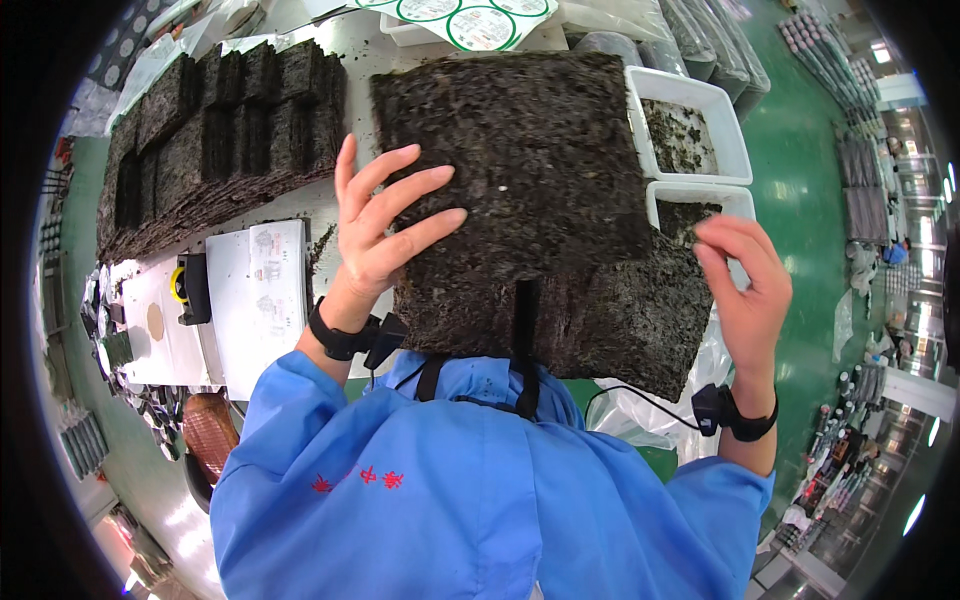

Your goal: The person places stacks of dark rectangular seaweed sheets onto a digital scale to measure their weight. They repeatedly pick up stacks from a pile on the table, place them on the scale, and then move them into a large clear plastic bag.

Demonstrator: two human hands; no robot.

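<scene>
A large dark nori sheet (510, 150) spans the middle of the view, over more nori (622, 322) close to my body. My left hand (390, 217) has its fingers spread across the left edge of the upper sheet. Its thumb is out of sight, apparently beneath that edge. A small pale speck (502, 188) shows on the sheet. To the right, my right hand (742, 270) has thumb and fingertips drawn together beside the nearer white plastic bin (742, 195). Whether a scrap lies between those fingertips is unclear.
Tall nori stacks (247, 142) stand at the left. Below them lie printed white sheets (255, 300) and a black tape dispenser (195, 289). A second white bin (686, 142) holds nori crumbs. Round green-edged labels (480, 26) lie at the far side. Clear plastic bags (637, 412) hang at lower right.
</scene>
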